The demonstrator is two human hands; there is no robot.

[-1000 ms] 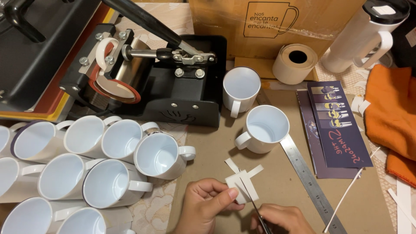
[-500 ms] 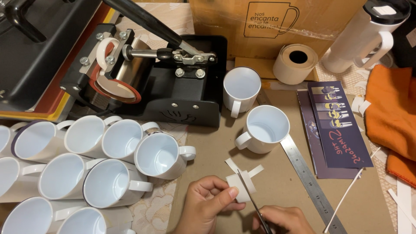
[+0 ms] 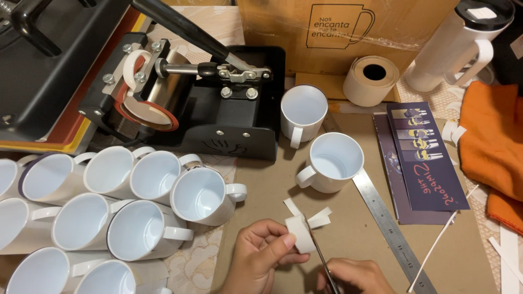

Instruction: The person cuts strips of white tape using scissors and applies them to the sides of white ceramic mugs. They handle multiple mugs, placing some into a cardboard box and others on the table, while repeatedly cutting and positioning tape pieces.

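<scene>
L fingers (image 3: 272,242) pinch a white tape strip (image 3: 299,233), held just above the cardboard mat (image 3: 261,185); cut strips fan up-right. R hand (image 3: 354,275) is closed on scissors (image 3: 321,261), blades running up-left into the strip's right edge. Strip's long axis is roughly vertical, L hand nearer. Mugs (image 3: 144,228) at left and two (image 3: 332,163) by the mug press (image 3: 190,103): all empty.

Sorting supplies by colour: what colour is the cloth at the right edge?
Orange; the cloth shows in the head view.
</scene>
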